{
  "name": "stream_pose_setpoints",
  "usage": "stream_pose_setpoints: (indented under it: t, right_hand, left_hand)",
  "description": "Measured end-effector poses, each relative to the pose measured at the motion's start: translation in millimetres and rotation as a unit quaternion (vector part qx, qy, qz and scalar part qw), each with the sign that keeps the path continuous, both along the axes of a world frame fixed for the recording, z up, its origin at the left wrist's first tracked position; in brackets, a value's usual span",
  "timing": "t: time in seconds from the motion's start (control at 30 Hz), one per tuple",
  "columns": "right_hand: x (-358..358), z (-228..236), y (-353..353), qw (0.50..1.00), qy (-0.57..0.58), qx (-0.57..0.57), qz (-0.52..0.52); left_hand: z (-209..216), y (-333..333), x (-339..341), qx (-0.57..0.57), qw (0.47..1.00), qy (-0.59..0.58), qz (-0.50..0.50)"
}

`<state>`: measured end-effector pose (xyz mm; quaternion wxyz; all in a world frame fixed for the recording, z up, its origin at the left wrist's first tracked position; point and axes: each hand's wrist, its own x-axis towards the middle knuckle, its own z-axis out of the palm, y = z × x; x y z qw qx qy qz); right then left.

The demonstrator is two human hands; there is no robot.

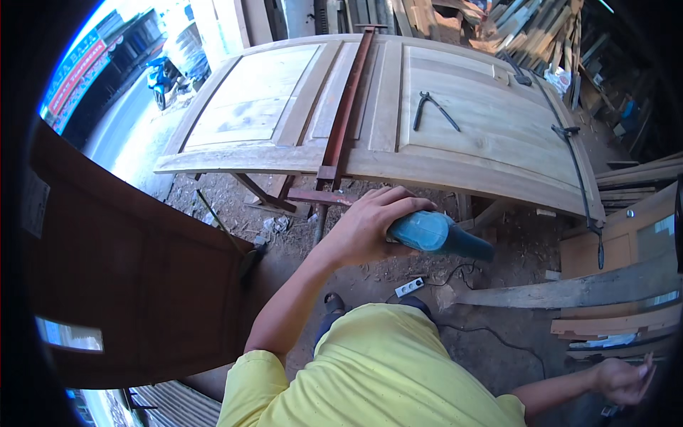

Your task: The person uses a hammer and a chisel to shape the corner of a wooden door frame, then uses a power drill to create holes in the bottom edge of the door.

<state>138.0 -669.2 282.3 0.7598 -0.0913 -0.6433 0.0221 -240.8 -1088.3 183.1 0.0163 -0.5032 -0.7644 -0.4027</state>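
Note:
My left hand (370, 225) is closed around a teal, rounded tool (427, 231) with a darker tapering end pointing right. Its exact kind does not show. The tool is held in front of my body, above the floor and near the front edge of a wooden door panel (455, 149). At the lower right, my right hand (622, 381) is out to the side with its fingers curled; whatever they hold, if anything, is unclear. A pair of pincers (425, 107) lies with handles spread on the door. Across the door runs a reddish metal bar clamp (348, 107).
A dark clamp (576, 156) crosses the door's right end. A brown door (135, 270) leans at left. A power strip (409, 287) with cords lies on the shaving-strewn floor. Planks (569, 294) jut in from the right; scrap timber (526, 35) is piled behind.

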Motion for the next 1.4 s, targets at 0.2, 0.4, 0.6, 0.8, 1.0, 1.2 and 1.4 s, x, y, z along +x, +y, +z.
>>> stream_pose_setpoints:
  t: [0.2,0.4,0.6,0.8,1.0,1.2,1.4]
  right_hand:
    - [-223,14,-231,0.755,-0.595,-0.068,0.267]
    - [-321,48,-279,0.571,-0.708,-0.193,0.367]
    - [-412,56,-285,0.548,-0.734,-0.168,0.365]
    - [-501,27,-273,0.521,-0.739,-0.29,0.314]
    - [-552,-6,-252,0.522,-0.756,-0.324,0.225]
    - [-582,-17,-250,0.499,-0.773,-0.356,0.165]
    - [-590,-16,-276,0.537,-0.729,-0.405,0.124]
  left_hand:
    - [30,-43,-50,0.1,0.983,-0.083,-0.133]
    - [52,-74,-99,0.148,0.971,-0.085,-0.169]
    - [35,-62,-181,0.114,0.949,-0.217,-0.2]
    - [-32,13,-267,0.194,0.914,-0.292,-0.206]
    - [-83,57,-310,0.209,0.866,-0.398,-0.217]
    - [-109,77,-332,0.206,0.854,-0.417,-0.234]
    - [-108,74,-349,0.206,0.835,-0.427,-0.28]
